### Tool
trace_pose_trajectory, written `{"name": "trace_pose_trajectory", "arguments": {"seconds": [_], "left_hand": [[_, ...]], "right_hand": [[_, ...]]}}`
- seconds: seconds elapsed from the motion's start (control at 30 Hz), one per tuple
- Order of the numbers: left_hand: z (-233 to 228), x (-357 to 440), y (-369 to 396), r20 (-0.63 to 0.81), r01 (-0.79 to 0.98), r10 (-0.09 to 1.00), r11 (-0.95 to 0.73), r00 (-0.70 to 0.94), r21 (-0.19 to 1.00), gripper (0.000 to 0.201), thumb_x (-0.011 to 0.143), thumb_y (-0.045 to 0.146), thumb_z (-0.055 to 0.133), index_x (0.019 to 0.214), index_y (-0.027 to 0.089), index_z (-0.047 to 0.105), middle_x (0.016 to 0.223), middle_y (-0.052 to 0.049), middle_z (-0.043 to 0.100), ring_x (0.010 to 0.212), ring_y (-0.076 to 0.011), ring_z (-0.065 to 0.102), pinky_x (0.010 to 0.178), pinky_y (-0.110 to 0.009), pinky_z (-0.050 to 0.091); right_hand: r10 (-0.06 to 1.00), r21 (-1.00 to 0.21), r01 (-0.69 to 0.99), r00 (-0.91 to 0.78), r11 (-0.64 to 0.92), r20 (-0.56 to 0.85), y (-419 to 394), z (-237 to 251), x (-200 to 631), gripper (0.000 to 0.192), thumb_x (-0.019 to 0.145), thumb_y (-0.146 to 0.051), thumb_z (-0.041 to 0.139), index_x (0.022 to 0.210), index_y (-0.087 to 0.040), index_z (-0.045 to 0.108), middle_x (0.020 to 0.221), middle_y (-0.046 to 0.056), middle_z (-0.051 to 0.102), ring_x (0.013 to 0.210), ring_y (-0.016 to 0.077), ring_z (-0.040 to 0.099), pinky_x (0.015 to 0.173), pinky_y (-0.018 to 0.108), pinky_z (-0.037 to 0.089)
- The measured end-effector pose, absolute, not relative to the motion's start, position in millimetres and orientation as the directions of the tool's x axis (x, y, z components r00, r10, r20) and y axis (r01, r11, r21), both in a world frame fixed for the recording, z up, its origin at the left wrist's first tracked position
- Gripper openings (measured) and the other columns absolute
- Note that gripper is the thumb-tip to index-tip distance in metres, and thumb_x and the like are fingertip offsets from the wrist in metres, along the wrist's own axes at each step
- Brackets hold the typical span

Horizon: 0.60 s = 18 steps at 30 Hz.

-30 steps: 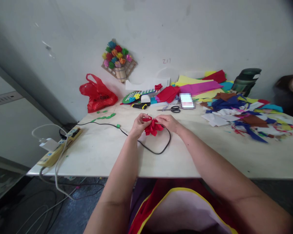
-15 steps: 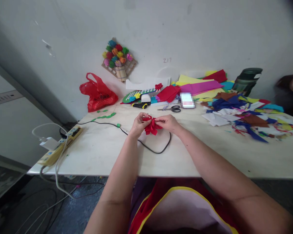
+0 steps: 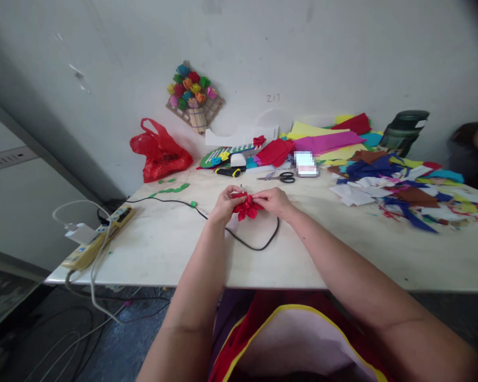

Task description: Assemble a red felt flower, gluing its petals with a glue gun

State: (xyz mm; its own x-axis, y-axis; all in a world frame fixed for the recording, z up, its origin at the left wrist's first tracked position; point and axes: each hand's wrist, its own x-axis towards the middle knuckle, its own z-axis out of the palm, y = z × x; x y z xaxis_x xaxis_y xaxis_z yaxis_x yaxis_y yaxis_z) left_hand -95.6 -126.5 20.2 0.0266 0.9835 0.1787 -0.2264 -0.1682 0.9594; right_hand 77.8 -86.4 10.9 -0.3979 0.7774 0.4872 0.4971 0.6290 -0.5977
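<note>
Seemingly pinched from both sides, the red paper flower (image 3: 246,207) sits between left hand (image 3: 224,203) and right hand (image 3: 274,200) fingers.

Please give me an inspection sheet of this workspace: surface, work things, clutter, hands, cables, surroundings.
Surface: pale table, bare near the front edge.
Work things: red paper flower, held between both hands above the table.
Clutter: coloured paper scraps, scissors, green paper leaves, red plastic bag.
Hands: left hand and right hand pinch the flower.
Cables: black cable loops under the hands; power strip at the left edge.
Surroundings: white wall, paper flower basket hanging on it.
</note>
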Motion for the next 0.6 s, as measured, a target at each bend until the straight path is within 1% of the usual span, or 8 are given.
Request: {"name": "trace_pose_trajectory", "arguments": {"seconds": [0.13,0.33,0.47,0.6], "left_hand": [[20.1,-96.2,-126.6,0.124,-0.234,0.992,-0.119,0.006,0.965,0.038,0.053,0.018,0.077,0.080,0.017,0.050,0.061,0.002,0.063,0.048,-0.0101,0.057,0.047,-0.020,0.041],[22.1,-94.1,-128.2,0.094,-0.267,0.996,-0.091,-0.003,0.959,0.033,0.054,0.015,0.074,0.078,0.017,0.052,0.063,0.001,0.064,0.048,-0.0096,0.056,0.047,-0.020,0.041],[22.3,-93.0,-127.7,0.081,-0.288,0.997,-0.080,-0.008,0.954,0.029,0.056,0.016,0.075,0.079,0.016,0.057,0.068,-0.001,0.066,0.054,-0.0108,0.059,0.050,-0.021,0.043],[22.8,-93.3,-126.8,0.081,-0.302,0.997,-0.074,0.009,0.950,0.028,0.056,0.019,0.077,0.078,0.014,0.061,0.068,-0.002,0.066,0.057,-0.0108,0.060,0.054,-0.022,0.045]], "right_hand": [[0.786,-0.617,0.487,-0.406,0.618,0.467,-85.5,10.7,77.4,0.015,0.077,-0.029,0.064,0.085,-0.028,0.077,0.084,0.000,0.076,0.076,0.0176,0.070,0.065,0.025,0.048],[0.802,-0.621,0.508,-0.403,0.597,0.442,-85.6,11.7,76.9,0.016,0.078,-0.031,0.063,0.083,-0.027,0.077,0.081,0.000,0.076,0.075,0.0180,0.069,0.064,0.025,0.047],[0.802,-0.627,0.501,-0.386,0.597,0.455,-87.0,13.3,76.9,0.017,0.079,-0.031,0.062,0.084,-0.026,0.077,0.082,0.001,0.076,0.075,0.0183,0.069,0.064,0.025,0.047],[0.779,-0.606,0.490,-0.372,0.627,0.505,-88.8,15.0,77.4,0.016,0.078,-0.031,0.063,0.083,-0.027,0.077,0.081,0.001,0.076,0.074,0.0182,0.069,0.064,0.025,0.047]]}}
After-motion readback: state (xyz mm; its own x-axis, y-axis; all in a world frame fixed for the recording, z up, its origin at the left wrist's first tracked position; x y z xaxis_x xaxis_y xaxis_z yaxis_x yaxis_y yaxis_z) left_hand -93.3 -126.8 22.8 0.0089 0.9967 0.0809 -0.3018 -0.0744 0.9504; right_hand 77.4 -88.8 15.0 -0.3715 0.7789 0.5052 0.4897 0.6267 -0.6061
